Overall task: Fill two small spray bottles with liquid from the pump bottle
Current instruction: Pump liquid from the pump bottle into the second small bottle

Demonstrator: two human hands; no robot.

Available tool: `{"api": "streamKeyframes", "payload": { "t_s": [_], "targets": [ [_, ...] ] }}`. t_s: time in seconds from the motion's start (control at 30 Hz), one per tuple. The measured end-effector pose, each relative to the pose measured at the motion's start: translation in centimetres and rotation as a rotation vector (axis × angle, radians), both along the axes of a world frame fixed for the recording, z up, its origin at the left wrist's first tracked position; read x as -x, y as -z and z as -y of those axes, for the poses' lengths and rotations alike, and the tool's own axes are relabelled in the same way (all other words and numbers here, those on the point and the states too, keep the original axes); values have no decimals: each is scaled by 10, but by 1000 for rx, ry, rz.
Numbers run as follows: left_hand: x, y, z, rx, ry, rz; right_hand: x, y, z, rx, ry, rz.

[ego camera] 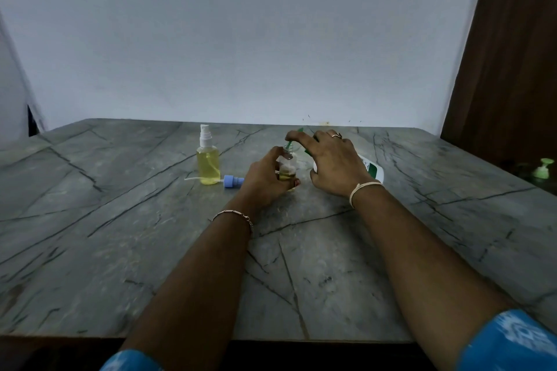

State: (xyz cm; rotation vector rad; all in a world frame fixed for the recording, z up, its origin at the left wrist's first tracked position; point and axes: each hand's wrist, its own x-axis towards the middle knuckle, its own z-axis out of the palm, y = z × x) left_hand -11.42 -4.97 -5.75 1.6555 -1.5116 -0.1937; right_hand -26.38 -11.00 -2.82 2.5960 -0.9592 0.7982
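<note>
Your left hand (265,179) grips the open small bottle (287,167) upright on the table (120,250), fingers curled round its lower body; it holds only a little yellow liquid. Your right hand (334,163) clasps the pump bottle (373,171), tipped leftward with its green nozzle (290,145) at the small bottle's neck. The next press probably depends on keeping that tip over the mouth.

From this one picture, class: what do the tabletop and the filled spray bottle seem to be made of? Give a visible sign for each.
Tabletop: grey stone or stone-look laminate, smooth; dark veins cross it. Filled spray bottle: clear plastic, possibly glass; yellow liquid shows through.
</note>
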Motion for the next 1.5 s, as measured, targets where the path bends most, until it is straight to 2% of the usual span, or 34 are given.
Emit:
{"api": "streamKeyframes", "payload": {
  "t_s": [0.47,0.97,1.33,1.5],
  "targets": [
    [-3,2,2,12,9,41,0,-2,-2,-48,-23,26],
    [-1,0,0,-18,9,51,-1,2,2,41,-9,-21],
    [-2,0,-1,-16,14,49,-8,4,2,58,0,38],
    [-2,-1,0,-21,2,66,-3,4,3,84,34,-15]
  ]
}}
